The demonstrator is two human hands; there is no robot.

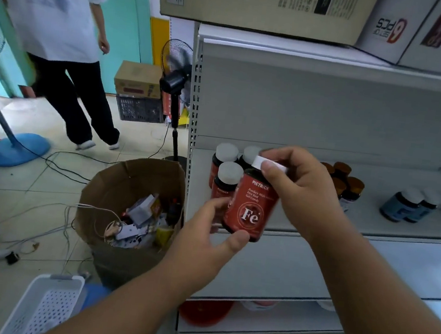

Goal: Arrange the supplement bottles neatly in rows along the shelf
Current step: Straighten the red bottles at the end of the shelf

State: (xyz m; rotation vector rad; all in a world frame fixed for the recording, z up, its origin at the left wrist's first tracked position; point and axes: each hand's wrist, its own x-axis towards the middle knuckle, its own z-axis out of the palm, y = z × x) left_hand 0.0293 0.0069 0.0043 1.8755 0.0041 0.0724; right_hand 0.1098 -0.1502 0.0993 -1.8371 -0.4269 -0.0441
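Note:
A red supplement bottle (250, 208) marked "Fe", with a white cap, is held tilted in front of the white shelf (398, 229). My left hand (206, 236) grips its base with thumb and fingers. My right hand (301, 191) pinches the cap from above. Behind it, at the shelf's left end, stand three more red bottles with white caps (225, 178). Right of my right hand stands a cluster of amber-capped bottles (348, 185), partly hidden by the hand. Two blue-labelled bottles (407, 204) stand farther right.
A brown paper bag (119, 183) full of rubbish stands on the floor left of the shelf. A white basket (44, 306) sits bottom left. A black standing fan (178, 80), floor cables and a walking person (64, 41) are to the left. Cardboard boxes (258, 5) top the shelf.

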